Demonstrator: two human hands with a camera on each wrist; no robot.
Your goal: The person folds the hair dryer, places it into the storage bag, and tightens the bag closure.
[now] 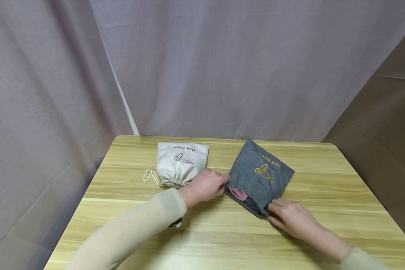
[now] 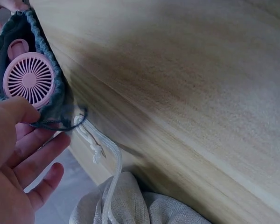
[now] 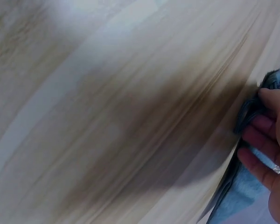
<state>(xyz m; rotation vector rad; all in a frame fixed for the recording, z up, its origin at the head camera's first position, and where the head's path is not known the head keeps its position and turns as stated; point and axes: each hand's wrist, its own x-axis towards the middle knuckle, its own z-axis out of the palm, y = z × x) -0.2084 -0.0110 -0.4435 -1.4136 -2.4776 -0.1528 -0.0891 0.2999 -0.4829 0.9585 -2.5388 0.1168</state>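
Observation:
A dark grey drawstring bag [image 1: 246,167], with yellow "Hair Dryer" lettering and a dryer drawing, lies aslant on the table, its mouth spread toward me. Inside the mouth sits a pink device with a round slatted grille [image 2: 29,80]; the rest of it is hidden by cloth. My left hand [image 1: 207,184] pinches the left end of the bag's rim between thumb and fingers, beside a dark cord loop [image 2: 60,123]. At the opposite end, my right hand [image 1: 295,217] pinches the rim and some gathered cord [image 3: 247,114].
A cream drawstring bag [image 1: 182,159], also printed "Hair Dryer", lies just behind my left hand with its neck gathered. Its white cord [image 2: 115,161] trails on the wooden table [image 1: 202,247]. Grey curtains [image 1: 216,67] hang behind the table.

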